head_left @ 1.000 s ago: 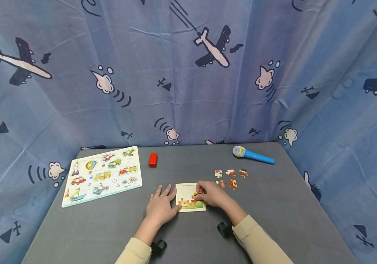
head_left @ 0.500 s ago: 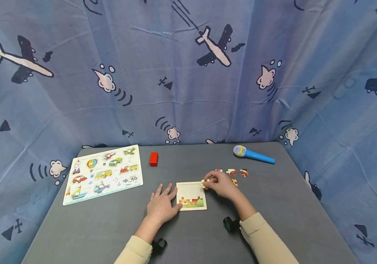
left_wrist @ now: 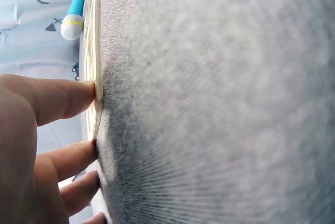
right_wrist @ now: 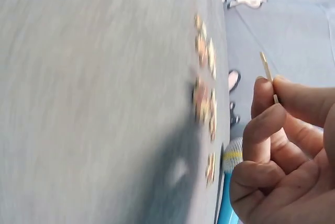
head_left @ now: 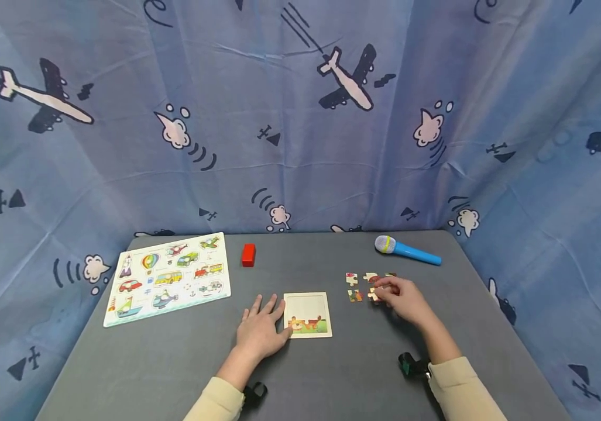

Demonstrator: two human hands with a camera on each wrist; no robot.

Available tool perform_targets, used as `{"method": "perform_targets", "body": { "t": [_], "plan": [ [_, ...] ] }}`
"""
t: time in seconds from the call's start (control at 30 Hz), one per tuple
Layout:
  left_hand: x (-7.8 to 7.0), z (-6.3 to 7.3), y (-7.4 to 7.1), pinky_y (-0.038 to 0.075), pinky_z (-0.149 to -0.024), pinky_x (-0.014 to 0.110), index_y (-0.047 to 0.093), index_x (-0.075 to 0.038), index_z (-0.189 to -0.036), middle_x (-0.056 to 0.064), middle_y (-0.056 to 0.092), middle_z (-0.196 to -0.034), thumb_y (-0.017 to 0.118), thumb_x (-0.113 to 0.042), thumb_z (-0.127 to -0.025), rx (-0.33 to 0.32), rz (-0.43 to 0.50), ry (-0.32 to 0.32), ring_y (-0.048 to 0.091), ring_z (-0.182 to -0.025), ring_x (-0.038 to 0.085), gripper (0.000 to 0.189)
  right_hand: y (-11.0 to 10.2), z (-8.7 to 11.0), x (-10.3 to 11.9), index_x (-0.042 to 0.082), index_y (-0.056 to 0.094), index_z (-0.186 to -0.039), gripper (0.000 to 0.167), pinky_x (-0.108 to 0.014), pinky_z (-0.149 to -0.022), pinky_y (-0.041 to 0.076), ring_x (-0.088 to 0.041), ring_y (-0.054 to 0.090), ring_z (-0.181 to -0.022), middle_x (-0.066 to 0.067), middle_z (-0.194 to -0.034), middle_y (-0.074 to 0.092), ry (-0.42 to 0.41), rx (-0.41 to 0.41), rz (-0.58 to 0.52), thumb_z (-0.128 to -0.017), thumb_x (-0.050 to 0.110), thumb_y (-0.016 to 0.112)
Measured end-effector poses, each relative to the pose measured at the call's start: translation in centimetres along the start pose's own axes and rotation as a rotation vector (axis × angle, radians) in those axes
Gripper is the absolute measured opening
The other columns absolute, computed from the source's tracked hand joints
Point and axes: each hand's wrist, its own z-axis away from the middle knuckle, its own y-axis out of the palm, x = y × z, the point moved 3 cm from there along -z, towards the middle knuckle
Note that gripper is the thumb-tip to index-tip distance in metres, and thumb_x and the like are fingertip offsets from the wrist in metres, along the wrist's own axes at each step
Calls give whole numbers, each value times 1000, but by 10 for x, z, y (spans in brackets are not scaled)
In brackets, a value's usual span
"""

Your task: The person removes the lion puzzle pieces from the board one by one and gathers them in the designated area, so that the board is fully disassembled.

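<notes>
A small square jigsaw tray [head_left: 306, 305] lies on the grey table, with joined pieces showing an animal picture [head_left: 308, 324] along its bottom. My left hand [head_left: 259, 334] is spread flat at the tray's left side, thumb on its lower left corner and index fingertip near its edge. Between thumb and fingers, my right hand [head_left: 407, 301] pinches a jigsaw piece [right_wrist: 266, 67], seen edge-on and raised off the table in the right wrist view. Below that hand, several loose pieces [head_left: 355, 295] lie in two rows, some partly hidden by it.
A blue toy microphone [head_left: 416, 254] lies behind the loose pieces. A red block [head_left: 248, 255] stands at the back, left of centre. On the left is a large picture board [head_left: 174, 298] with vehicles. Patterned curtain [head_left: 279, 146] hangs behind the table.
My right hand has lifted the jigsaw piece away from the tray and carried it rightward to over the loose pieces. The left hand has stayed at the tray.
</notes>
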Motion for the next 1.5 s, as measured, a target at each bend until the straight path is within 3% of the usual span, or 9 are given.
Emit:
{"method": "perform_targets", "body": {
  "t": [0.17, 0.4, 0.67, 1.03, 1.13, 1.3, 1.5],
  "plan": [
    [0, 1, -1, 27, -118, 63, 53, -17, -149, 8, 42, -160, 68, -48, -91, 0, 11, 0, 26, -152, 39, 67, -17, 4, -15, -3, 61, -119, 35, -29, -58, 44, -16, 59, -68, -12, -84, 73, 78, -62, 31, -98, 24, 68],
    [-2, 1, -1, 28, -118, 63, 53, -16, -149, 8, 42, -160, 67, -47, -92, -4, 11, 1, 26, -152, 39, 67, -25, 2, -32, -1, 60, -107, 27, -28, -59, 46, -14, 59, -67, -7, -82, 71, 174, -82, 90, -97, 23, 68],
    [-2, 5, 3, 27, -118, 63, 53, -16, -149, 7, 42, -160, 67, -47, -91, 0, 20, -8, 26, -153, 39, 67, -24, 2, -40, 2, 63, -102, 25, -32, -65, 44, -22, 60, -77, -10, -86, 69, 227, -120, 278, -94, 25, 71],
    [-3, 4, 1, 26, -118, 63, 52, -16, -149, 8, 42, -160, 67, -47, -92, 0, 20, 9, 25, -153, 39, 67, -27, 4, -27, -2, 65, -117, 34, -50, -80, 52, -33, 65, -95, -16, -101, 70, 105, -161, 318, -96, 24, 69],
    [-2, 4, 0, 27, -118, 63, 51, -17, -150, 7, 41, -160, 66, -48, -93, 15, 14, 19, 25, -153, 39, 67, -21, 6, -12, -2, 66, -117, 32, -46, -76, 55, -32, 68, -92, -16, -102, 71, 39, -175, 297, -96, 22, 69],
    [1, 3, -4, 27, -119, 62, 49, -17, -152, 7, 38, -162, 62, -52, -95, 73, 23, 40, 23, -153, 39, 68, -4, 7, 17, 0, 69, -115, 27, -34, -66, 54, -18, 66, -77, -11, -96, 72, -62, -203, 255, -95, 19, 71],
    [5, 0, -10, 27, -119, 61, 47, -20, -153, 5, 35, -164, 67, -55, -91, 141, 11, 52, 21, -154, 39, 74, 22, 6, 42, 1, 69, -115, 27, -29, -64, 51, -13, 62, -74, -8, -94, 70, -95, -163, 174, -94, 17, 72]
  ]
}}
